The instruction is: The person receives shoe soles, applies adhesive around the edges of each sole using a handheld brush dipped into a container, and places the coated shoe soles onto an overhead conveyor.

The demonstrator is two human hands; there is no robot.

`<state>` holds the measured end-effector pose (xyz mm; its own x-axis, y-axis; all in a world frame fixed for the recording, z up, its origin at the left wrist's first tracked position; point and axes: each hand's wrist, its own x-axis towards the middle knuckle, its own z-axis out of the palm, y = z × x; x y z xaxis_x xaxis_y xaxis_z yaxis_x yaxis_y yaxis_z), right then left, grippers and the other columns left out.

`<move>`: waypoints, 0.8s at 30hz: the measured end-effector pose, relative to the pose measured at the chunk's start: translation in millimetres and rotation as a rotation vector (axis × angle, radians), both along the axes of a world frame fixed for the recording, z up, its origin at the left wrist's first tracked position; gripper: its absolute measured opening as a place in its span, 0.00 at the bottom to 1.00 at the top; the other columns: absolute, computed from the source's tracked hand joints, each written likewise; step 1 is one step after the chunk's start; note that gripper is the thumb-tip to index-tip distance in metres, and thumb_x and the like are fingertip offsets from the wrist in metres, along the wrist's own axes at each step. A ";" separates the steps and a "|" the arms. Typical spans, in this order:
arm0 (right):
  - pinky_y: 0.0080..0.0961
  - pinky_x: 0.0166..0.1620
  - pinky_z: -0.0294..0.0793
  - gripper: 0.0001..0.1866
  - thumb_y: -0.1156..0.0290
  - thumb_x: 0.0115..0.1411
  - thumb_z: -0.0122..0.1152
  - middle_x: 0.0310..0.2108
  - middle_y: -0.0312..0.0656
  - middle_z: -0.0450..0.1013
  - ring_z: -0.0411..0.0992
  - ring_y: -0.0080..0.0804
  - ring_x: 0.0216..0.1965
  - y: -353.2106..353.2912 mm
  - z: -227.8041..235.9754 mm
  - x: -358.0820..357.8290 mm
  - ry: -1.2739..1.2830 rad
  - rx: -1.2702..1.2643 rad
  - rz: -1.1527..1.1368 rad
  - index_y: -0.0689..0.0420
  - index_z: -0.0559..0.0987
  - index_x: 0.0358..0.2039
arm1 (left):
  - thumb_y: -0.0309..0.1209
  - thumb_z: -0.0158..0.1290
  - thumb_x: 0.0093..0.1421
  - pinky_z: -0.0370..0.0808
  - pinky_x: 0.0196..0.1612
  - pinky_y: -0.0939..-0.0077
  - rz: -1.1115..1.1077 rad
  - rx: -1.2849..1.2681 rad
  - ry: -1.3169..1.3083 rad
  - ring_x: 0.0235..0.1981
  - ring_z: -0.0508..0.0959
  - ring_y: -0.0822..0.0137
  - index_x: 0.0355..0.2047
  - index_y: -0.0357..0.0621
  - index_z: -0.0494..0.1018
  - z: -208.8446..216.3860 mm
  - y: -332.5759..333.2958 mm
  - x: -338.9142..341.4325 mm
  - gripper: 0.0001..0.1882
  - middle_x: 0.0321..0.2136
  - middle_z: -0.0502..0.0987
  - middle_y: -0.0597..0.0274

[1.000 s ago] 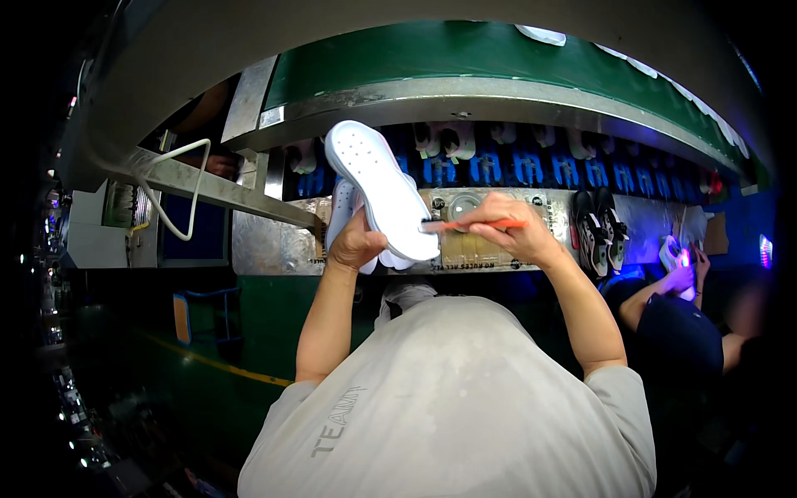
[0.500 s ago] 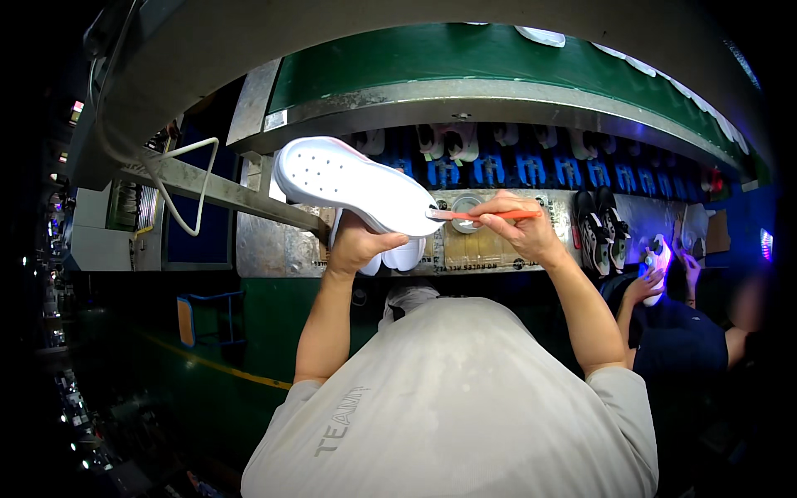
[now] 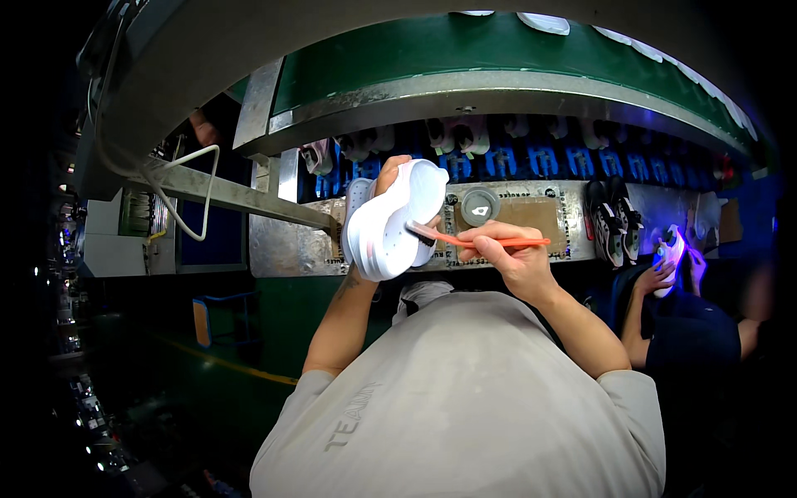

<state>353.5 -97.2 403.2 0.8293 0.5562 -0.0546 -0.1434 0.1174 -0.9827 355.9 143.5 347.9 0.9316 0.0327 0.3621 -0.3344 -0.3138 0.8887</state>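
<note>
A white shoe sole [image 3: 383, 236] with small holes in its surface is held up over the bench by my left hand [image 3: 392, 172], its fingers bent over the far edge; the sole hides most of that hand. My right hand [image 3: 516, 266] is closed around the orange handle of a brush [image 3: 521, 242]. The dark bristles are at the sole's right side, touching or very close to it. Just beyond the right hand stands a round cup [image 3: 480, 206] with pale contents. Other white soles [image 3: 355, 196] are partly hidden behind the held one.
Dark shoes [image 3: 613, 224] stand to the right on the metal bench [image 3: 282, 249]. Beyond runs a green conveyor [image 3: 398, 62] carrying white soles, with shoes on blue holders beneath. A metal frame bar [image 3: 241, 195] juts in at left. At far right, a co-worker's hands hold a shoe [image 3: 669, 259].
The sole has been turned from lying lengthwise to a steeper, upright angle, and my left hand has moved to its far edge. The brush has shifted slightly left and down.
</note>
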 end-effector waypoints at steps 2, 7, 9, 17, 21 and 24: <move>0.19 0.43 0.78 0.12 0.71 0.71 0.60 0.34 0.42 0.83 0.79 0.23 0.39 2.6 7.1 -4.9 -0.101 -0.001 0.022 0.65 0.85 0.46 | 0.27 0.71 0.48 0.70 0.61 0.66 -0.009 0.180 -0.159 0.59 0.70 0.55 0.64 0.42 0.62 0.8 5.2 4.7 0.44 0.59 0.66 0.52; 0.20 0.40 0.80 0.10 0.72 0.71 0.60 0.32 0.42 0.83 0.82 0.25 0.34 17.8 39.0 -17.5 -0.051 -0.028 0.079 0.66 0.84 0.41 | 0.27 0.72 0.46 0.74 0.55 0.64 0.093 0.236 -0.133 0.54 0.74 0.55 0.61 0.43 0.64 -5.6 -1.1 9.6 0.42 0.56 0.69 0.52; 0.20 0.39 0.80 0.11 0.71 0.72 0.59 0.31 0.42 0.83 0.82 0.24 0.34 23.9 47.1 -18.0 0.018 0.024 0.072 0.66 0.84 0.41 | 0.28 0.71 0.46 0.73 0.55 0.62 0.126 0.230 -0.098 0.53 0.74 0.55 0.59 0.43 0.66 -6.7 -3.1 11.3 0.40 0.54 0.69 0.52; 0.20 0.38 0.75 0.20 0.60 0.77 0.49 0.30 0.43 0.82 0.74 0.21 0.29 55.6 29.7 13.7 0.206 0.330 -0.149 0.65 0.80 0.40 | 0.34 0.67 0.51 0.72 0.55 0.57 0.101 0.082 0.159 0.51 0.74 0.50 0.57 0.39 0.66 -67.5 12.6 -0.5 0.35 0.50 0.72 0.49; 0.20 0.40 0.74 0.20 0.59 0.77 0.49 0.31 0.42 0.81 0.73 0.21 0.31 45.8 12.9 35.8 0.272 0.415 -0.215 0.66 0.80 0.44 | 0.39 0.70 0.49 0.73 0.59 0.59 0.070 0.283 0.023 0.54 0.77 0.51 0.60 0.39 0.69 -30.7 -1.5 -21.4 0.39 0.52 0.76 0.50; 0.20 0.42 0.71 0.19 0.59 0.77 0.49 0.33 0.37 0.80 0.71 0.20 0.34 20.4 3.2 40.6 0.223 0.363 -0.406 0.63 0.80 0.47 | 0.41 0.69 0.50 0.71 0.63 0.62 -0.144 -0.070 0.361 0.57 0.77 0.54 0.64 0.32 0.64 -34.7 19.5 -32.2 0.45 0.54 0.76 0.48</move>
